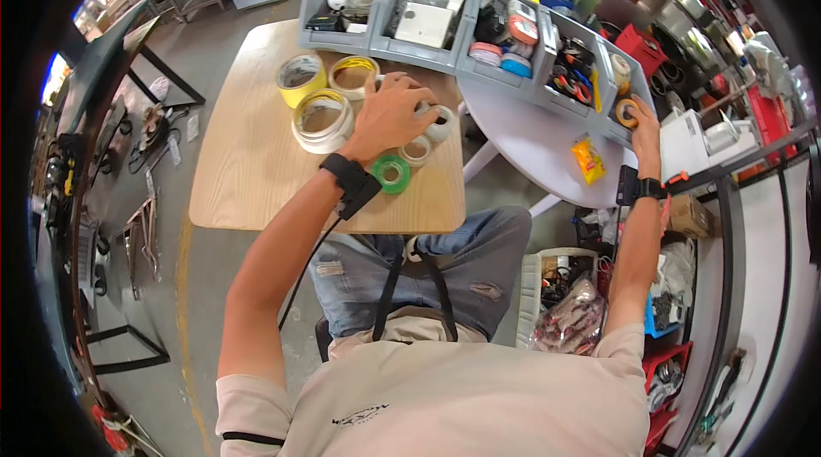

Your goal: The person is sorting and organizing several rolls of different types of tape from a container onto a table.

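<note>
My left hand point(394, 112) reaches palm-down over the rolls of tape on the wooden table; its fingers hide what lies beneath, so a grip cannot be made out. Around it stand a yellow tape roll point(292, 95), a roll with a yellow core point(354, 93), stacked white rolls point(322, 139), a green roll point(400, 182), a small clear roll point(415, 159) and a white roll point(441, 128). At the rightmost grey bin point(632, 133), my right hand point(646, 127) pinches a small orange-yellow tape roll point(625, 112). Another tape roll point(620, 69) sits farther back in that bin.
Grey bins point(414, 59) holding tools, tapes and boxes curve along the far side. The wooden table point(250, 187) adjoins a white round table point(519, 130) bearing a yellow packet point(588, 161). A filled white basket point(529, 303) stands by my right leg.
</note>
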Motion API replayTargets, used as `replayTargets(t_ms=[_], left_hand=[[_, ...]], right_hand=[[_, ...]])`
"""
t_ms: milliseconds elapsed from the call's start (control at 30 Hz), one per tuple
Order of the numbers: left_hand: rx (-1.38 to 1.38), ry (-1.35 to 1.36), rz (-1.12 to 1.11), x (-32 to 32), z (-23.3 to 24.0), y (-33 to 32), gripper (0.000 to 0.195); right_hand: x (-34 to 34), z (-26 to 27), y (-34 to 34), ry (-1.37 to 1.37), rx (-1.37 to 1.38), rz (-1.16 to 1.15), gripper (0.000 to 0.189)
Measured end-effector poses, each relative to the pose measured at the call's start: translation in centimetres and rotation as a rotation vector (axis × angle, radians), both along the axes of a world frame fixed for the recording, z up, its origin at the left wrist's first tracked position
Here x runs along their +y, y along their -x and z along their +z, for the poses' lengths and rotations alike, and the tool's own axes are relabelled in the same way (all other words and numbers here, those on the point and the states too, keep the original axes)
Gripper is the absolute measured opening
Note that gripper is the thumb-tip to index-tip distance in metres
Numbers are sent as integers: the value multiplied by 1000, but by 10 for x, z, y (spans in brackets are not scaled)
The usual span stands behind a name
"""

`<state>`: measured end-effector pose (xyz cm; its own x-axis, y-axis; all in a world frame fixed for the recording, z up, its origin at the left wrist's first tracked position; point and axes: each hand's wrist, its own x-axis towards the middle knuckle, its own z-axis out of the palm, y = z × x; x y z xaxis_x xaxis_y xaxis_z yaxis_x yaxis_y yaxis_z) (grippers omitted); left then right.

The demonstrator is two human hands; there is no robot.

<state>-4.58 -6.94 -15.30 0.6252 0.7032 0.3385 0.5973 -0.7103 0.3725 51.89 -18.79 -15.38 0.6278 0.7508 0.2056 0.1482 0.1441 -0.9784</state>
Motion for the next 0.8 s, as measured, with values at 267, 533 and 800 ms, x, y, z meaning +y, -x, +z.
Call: replayTargets(t_ms=[267,533,800], left_hand=[[-83,-4,35,4,0,-1,29],[-73,-10,70,2,2,-1,40],[-101,9,96,0,1,-1,43]], right_hand=[[-53,61,154,2,-146,251,51],[-66,64,310,133,-602,518,47],[-39,37,394,-5,-898,708,50]])
